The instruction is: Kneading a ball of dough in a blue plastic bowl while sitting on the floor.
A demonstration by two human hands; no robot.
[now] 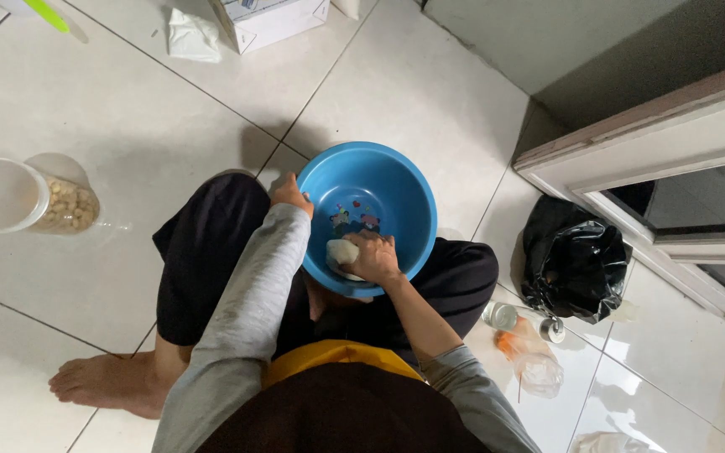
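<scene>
Glossy white tiled floor (111,126) carries everything you see, with a pale door frame (648,159) running along its right edge and a white cardboard box (266,21) at the top edge. You are squatting near the middle of the floor, one bare foot (106,384) flat on the tiles at the lower left. Between your knees sits the round blue plastic basin (368,180), tilted a little toward you, with small coloured pictures printed on its bottom.

A crumpled black plastic bag (572,264) lies just beside the door frame on the right. Well apart on the left edge lies a clear plastic jar (23,201) on its side, pale nuts or beans inside. Near your right knee, a clear plastic bottle with orange contents (530,356) lies on the tiles beside a small capped jar (501,316).

Your left hand (289,193) pinches the basin's near-left rim, its grip narrow and closed on the edge. Your right hand (373,256) is inside the basin, closed over a whitish sponge or cloth (340,254) pressed against the near inner wall.

To do this well, you would likely keep the rim hand firm so the basin cannot spin, and work the pad along the wall in overlapping strokes.
</scene>
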